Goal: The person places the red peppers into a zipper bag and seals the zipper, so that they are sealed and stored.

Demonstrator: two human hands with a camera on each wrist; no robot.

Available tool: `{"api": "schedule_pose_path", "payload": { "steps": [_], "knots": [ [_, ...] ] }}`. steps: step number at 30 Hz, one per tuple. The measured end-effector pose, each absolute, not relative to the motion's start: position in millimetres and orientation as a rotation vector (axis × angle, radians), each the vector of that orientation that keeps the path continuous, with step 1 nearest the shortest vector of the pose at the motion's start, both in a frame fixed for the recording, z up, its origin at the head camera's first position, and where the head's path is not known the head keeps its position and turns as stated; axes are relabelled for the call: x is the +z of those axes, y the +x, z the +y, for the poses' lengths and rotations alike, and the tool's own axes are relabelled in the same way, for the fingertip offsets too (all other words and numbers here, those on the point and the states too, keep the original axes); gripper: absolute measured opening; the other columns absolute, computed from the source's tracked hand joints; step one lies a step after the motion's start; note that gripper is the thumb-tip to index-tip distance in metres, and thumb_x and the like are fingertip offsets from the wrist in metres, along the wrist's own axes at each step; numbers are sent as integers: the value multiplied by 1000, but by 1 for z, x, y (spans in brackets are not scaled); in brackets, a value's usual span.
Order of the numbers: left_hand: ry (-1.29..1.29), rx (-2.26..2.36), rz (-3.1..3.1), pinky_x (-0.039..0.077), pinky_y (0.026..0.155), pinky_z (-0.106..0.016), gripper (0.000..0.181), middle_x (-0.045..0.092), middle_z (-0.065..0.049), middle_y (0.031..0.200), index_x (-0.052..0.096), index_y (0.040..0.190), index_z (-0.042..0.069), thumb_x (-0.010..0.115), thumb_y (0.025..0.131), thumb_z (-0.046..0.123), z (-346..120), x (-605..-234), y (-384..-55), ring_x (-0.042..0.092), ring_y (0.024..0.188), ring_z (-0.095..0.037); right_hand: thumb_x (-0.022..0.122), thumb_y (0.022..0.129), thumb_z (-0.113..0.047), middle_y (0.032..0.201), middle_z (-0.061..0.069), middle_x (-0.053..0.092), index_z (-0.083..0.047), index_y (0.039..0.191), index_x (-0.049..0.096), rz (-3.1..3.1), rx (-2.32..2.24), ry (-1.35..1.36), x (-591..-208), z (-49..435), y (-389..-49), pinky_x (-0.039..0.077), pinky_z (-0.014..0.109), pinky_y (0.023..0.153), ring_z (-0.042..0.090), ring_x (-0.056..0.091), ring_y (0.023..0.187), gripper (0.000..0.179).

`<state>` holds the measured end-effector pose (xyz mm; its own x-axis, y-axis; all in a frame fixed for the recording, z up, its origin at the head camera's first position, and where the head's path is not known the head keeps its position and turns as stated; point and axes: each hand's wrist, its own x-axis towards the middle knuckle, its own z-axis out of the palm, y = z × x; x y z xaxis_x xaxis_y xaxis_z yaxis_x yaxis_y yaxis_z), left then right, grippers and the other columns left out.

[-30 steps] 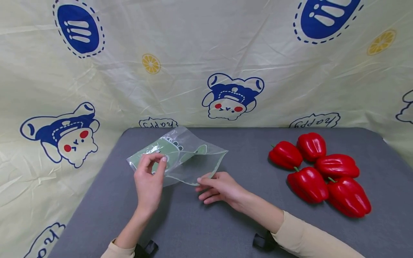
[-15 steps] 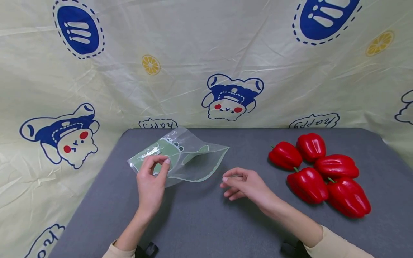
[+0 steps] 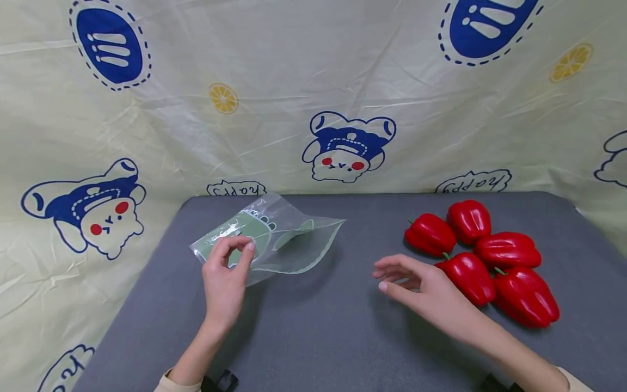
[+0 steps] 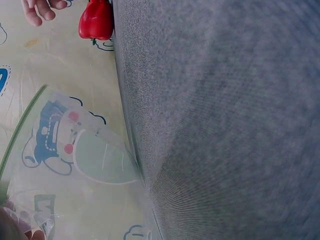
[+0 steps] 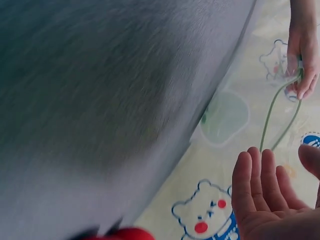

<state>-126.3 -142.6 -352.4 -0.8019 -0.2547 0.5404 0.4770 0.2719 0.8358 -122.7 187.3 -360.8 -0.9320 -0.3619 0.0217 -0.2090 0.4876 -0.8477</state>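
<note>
A clear plastic zip bag (image 3: 289,253) with a green print is pinched at its near edge between thumb and forefinger of my left hand (image 3: 227,277). Its mouth gapes toward the right, edged by a pale green strip. My right hand (image 3: 421,288) hovers above the table between the bag and the peppers, fingers loosely bent and nothing in them; the right wrist view shows its bare palm (image 5: 270,210). Several red bell peppers (image 3: 506,250) lie in a cluster at the right, one partly hidden behind that hand.
Grey cloth covers the table (image 3: 313,348). Behind it hangs a cream curtain (image 3: 274,141) with blue cartoon prints, close to the table's far edge.
My right hand has let go of the bag's mouth and moved right, nearer the peppers. The left hand keeps its pinch on the bag, which stays nearly in place with its mouth open.
</note>
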Motion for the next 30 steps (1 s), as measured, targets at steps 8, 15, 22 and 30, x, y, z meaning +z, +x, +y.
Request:
{"api": "schedule_pose_path", "payload": {
  "steps": [8,15,22,30],
  "knots": [
    [-175,-1594,-1953,46,89,-21,10,58,-19,94,64,99,-12,63,90,-10,-144,-352,-125,54,88,-19,79,83,-32,121,-2,64,-22,129,59,2760,-1274,-590,-350,218,-117,56,27,74,11,66,94,51],
    [-179,-1599,-1945,45,89,-21,10,58,-18,91,64,99,-13,63,89,-10,-144,-352,-126,53,87,-18,80,83,-32,123,3,62,-21,129,58,2886,-1183,-567,-346,243,-132,56,27,69,20,66,93,52],
    [-158,-1601,-1954,46,90,-23,10,58,-18,92,65,99,-12,64,89,-10,-146,-352,-127,54,87,-18,76,87,-35,127,6,58,-20,134,55,2958,-1060,-605,-343,258,-162,55,28,72,26,62,102,54],
    [-153,-1604,-1957,46,90,-22,10,58,-17,93,65,99,-11,64,89,-9,-146,-352,-126,54,88,-19,70,92,-37,135,9,53,-17,138,51,2926,-1014,-619,-344,267,-191,53,46,85,32,51,117,54]
  ]
}}
